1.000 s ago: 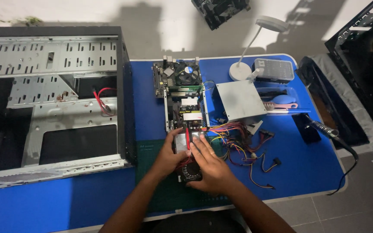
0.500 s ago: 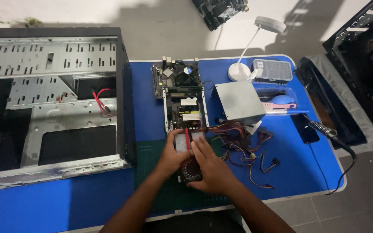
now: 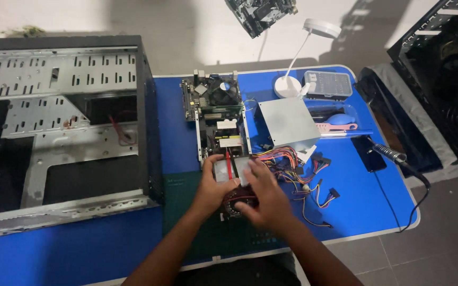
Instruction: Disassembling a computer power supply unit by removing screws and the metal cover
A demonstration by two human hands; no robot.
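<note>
**Head view: both hands on a small grey drive at the near end of the board**

Head view shows my left hand (image 3: 213, 191) and right hand (image 3: 263, 198) closed around a small grey drive (image 3: 232, 170) with a red cable (image 3: 228, 165) across its top. It sits over a round fan part (image 3: 238, 203), at the near end of the green circuit board (image 3: 219, 114), on the blue desk (image 3: 377, 204). The left grip pinches the drive's left edge, thumb on top. The right fingers press its right side; I cannot tell how the thumb sits.

To do this well, I judge both hands should keep even pressure on the edges, lift straight, and avoid tugging the red cable. The bundle of coloured wires (image 3: 303, 175) beside the silver power supply (image 3: 288, 123) lies just right and could snag. The open computer case (image 3: 62, 127) stands well left.
</note>
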